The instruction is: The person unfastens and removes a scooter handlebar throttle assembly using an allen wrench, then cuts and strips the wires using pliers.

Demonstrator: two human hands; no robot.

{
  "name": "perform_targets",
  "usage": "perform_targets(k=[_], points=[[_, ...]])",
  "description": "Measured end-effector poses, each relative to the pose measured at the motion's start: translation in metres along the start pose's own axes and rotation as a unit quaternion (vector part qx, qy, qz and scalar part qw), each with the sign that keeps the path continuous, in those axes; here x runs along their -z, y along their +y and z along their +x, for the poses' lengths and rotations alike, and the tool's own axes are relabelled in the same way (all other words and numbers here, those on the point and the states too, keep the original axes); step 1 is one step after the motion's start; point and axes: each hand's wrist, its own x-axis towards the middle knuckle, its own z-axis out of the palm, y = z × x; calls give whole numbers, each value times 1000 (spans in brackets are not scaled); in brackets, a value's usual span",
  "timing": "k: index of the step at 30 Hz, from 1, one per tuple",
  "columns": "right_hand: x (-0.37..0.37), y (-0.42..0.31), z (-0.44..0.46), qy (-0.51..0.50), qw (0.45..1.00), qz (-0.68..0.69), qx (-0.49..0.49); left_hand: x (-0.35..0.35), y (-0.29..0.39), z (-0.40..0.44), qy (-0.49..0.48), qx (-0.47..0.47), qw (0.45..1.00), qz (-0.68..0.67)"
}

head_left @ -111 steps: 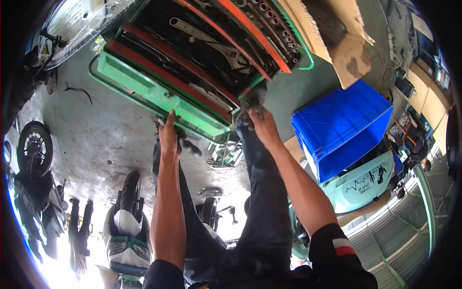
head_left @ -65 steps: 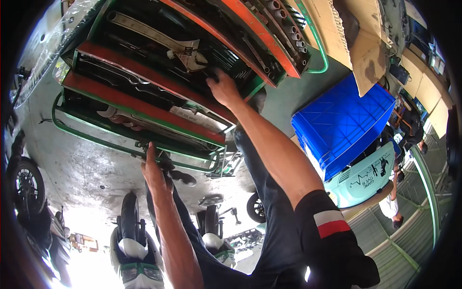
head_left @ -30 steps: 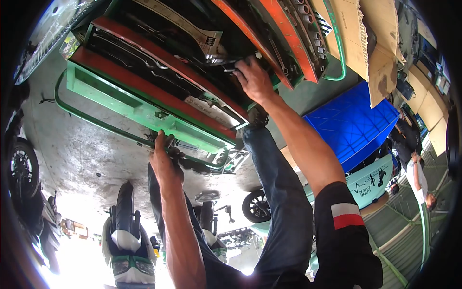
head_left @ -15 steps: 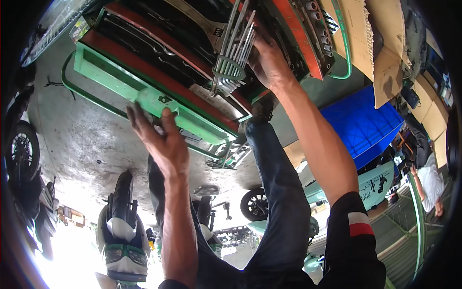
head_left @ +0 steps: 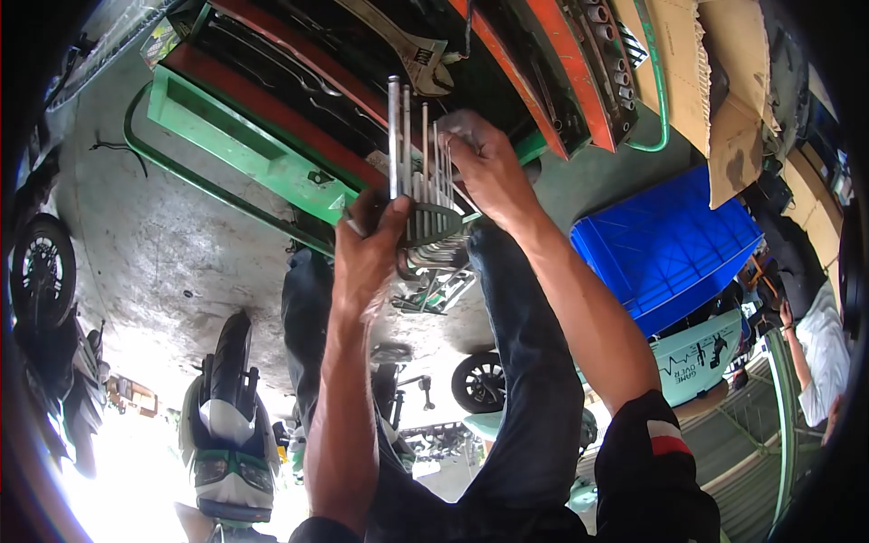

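My left hand is closed around the dark holder of a hex key set, thumb on its near side. Several long silver hex keys rise from the holder, longest at the left; their bent ends bunch below it. My right hand is curled at the upper ends of the thinner keys on the right, thumb and fingers pinched against them. Its fingertips are partly blurred. Just beyond both hands is an open toolbox with a green tray, red-edged compartments and an adjustable wrench.
Sockets line a rack at the toolbox's right side. Right of it are cardboard and a blue crate. Motorcycles stand behind my legs. Another person is at the far right.
My right hand has brought the hex key set out from over the toolbox, toward me. My left hand, open before, has moved right and closed on the holder.
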Motion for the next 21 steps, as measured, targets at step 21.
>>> perform_targets(k=[21], points=[[13,-21,57,154,736,-557,352,17,14,-9,53,-46,994,-84]])
